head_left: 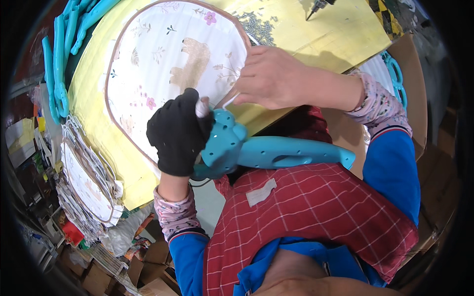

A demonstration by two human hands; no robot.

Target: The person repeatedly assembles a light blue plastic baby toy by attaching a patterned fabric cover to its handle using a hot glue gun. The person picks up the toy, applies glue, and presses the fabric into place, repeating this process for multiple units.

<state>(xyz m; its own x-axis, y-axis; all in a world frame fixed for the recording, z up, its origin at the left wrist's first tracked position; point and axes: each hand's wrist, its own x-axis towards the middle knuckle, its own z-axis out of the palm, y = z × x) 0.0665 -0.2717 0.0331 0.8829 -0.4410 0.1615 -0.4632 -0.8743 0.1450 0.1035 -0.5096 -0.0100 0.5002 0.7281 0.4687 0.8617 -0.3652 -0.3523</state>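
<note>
An oval white fabric panel (163,69) with brown binding and printed animals and flowers lies on the yellow tabletop. My left hand (178,135), in a black glove with the thumb tip showing pale, is closed at the panel's near edge. It grips a teal plastic part (222,143), whose long arm (296,153) reaches right across my apron. My bare right hand (274,79) is at the panel's right edge, fingers bent together. A short white wire end (230,101) sticks out below its fingertips, close to the teal part. What lies under the right fingers is hidden.
Small metal screws (257,28) lie in a pile beyond the panel, near a power driver's tip (316,9). Teal plastic pieces (59,74) are heaped at the far left. A stack of similar panels (86,182) stands left of the table (335,44). A cardboard box (412,89) is on the right.
</note>
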